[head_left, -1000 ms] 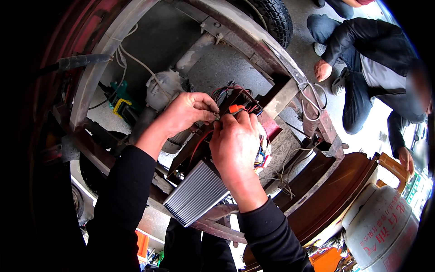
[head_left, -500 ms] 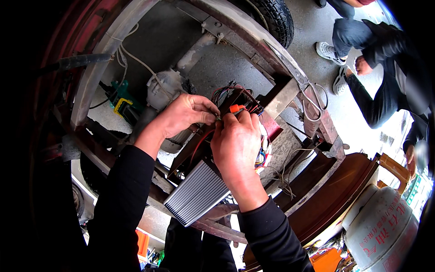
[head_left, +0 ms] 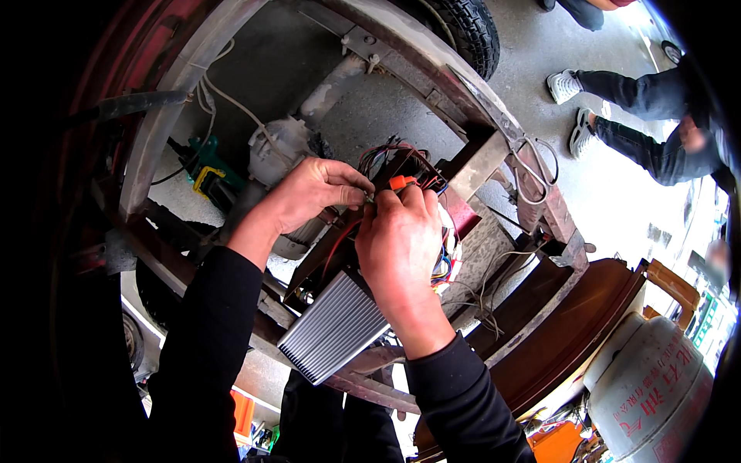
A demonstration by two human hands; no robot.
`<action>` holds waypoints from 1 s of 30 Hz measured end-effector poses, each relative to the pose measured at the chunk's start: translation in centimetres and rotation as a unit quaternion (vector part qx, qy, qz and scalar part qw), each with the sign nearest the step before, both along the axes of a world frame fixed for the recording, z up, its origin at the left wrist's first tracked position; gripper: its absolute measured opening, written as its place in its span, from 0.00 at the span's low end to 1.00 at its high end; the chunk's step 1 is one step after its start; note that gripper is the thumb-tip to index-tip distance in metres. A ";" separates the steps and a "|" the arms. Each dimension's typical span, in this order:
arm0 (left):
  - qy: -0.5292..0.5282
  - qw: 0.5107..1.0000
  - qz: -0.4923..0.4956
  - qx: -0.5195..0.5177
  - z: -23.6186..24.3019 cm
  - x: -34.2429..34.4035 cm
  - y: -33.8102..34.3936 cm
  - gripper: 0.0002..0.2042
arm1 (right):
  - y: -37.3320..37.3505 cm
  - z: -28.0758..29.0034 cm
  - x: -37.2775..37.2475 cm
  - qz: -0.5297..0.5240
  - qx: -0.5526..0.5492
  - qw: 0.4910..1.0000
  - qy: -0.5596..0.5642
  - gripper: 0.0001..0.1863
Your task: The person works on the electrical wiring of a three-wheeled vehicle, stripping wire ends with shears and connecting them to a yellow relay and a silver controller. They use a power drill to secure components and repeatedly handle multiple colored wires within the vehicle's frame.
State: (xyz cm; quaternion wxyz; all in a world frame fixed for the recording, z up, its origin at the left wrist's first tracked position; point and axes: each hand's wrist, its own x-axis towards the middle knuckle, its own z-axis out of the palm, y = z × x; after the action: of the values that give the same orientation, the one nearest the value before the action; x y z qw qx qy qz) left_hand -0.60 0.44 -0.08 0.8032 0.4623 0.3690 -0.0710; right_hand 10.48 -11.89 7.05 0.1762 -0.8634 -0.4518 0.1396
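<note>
My left hand (head_left: 312, 194) pinches, thumb against fingers, at something small that I cannot make out, perhaps a wire end. Right beside it, fingertips almost touching the left ones, my right hand (head_left: 401, 251) is curled closed with its back upward, hiding what it holds. Just beyond the right fingers sits an orange connector (head_left: 401, 182) among thin wires. More coloured wires (head_left: 443, 266) show along the right side of that hand. A silver finned metal box (head_left: 333, 330) lies below my hands, near a dark metal tray (head_left: 312, 284).
A worn metal vehicle frame (head_left: 444, 58) surrounds the work, with a grey motor housing (head_left: 278, 147) and green jack-like tool (head_left: 212, 171) inside it. A tyre (head_left: 471, 35) is at the top. Right are a brown panel (head_left: 556, 339), a grey gas cylinder (head_left: 648, 393) and a person's legs (head_left: 633, 92).
My hands stay almost in place, the right one shifting very slightly left. The person at the upper right has moved from a crouched pose, body farther toward the right edge.
</note>
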 end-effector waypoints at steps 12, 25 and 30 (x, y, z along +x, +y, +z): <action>0.001 1.000 -0.007 0.017 0.2 0.2 -0.2 0.07 | -2.6 4.2 0.6 0.049 0.055 0.997 -0.015 0.09; -0.035 0.999 0.029 0.005 0.7 0.2 -0.7 0.04 | -33.7 11.6 12.3 -0.048 -0.203 0.971 -0.116 0.10; -0.005 0.998 0.053 0.017 2.0 -0.6 -2.7 0.07 | -38.5 11.0 12.6 0.023 -0.212 0.970 -0.118 0.13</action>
State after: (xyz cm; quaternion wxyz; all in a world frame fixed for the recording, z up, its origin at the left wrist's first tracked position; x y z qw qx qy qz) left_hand -1.23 -2.30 1.93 0.7999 0.4561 0.3895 -0.0198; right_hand 23.11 -50.35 18.10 -0.0684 -0.8807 -0.4494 0.1335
